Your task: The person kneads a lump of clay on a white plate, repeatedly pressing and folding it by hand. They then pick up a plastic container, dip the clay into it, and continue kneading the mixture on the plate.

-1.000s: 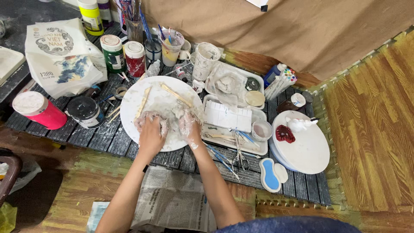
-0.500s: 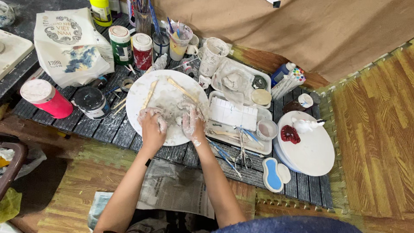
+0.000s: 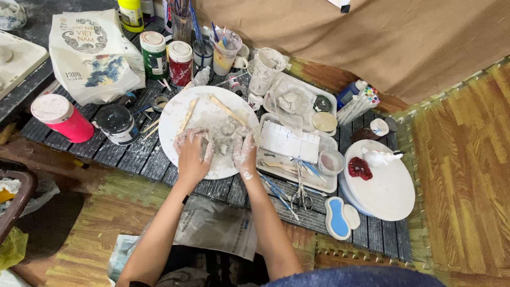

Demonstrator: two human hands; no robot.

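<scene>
A lump of grey clay (image 3: 226, 139) was seen on a round white board (image 3: 175, 114) near the middle of the dark slatted counter (image 3: 111, 154). The clay was pressed between both hands: the left hand (image 3: 192, 153) lay at its 8 o'clock side with the fingers curled down onto it, and the right hand (image 3: 245, 154) was set at its 4 o'clock side, fingers bent against it. Both grips were closed on the clay and were smeared with pale slip. Two flat wooden sticks (image 3: 227, 110) were laid on the board at 12 o'clock from the clay.

Just beside the board at 3 o'clock, a white tray (image 3: 289, 142) with a small cup (image 3: 330, 161) was placed, and scissors (image 3: 300, 191) lay at its lower edge. Farther out at 3 o'clock, a second round white board (image 3: 390, 194) carried a dark red piece (image 3: 359, 168) and a small white figure (image 3: 378, 157). A blue and white oval dish (image 3: 338, 218) lay at 5 o'clock.

At 9 o'clock a black-lidded jar (image 3: 117, 123) and a pink tub (image 3: 61, 118) were stood. At 11 o'clock a green-labelled jar (image 3: 154, 55) and a red jar (image 3: 180, 62) were set side by side, with a folded printed paper bag (image 3: 93, 56) beyond them. A cup of brushes (image 3: 225, 50) was found at 12 o'clock. Crumpled newspaper (image 3: 215, 226) lay on the floor under the forearms.
</scene>
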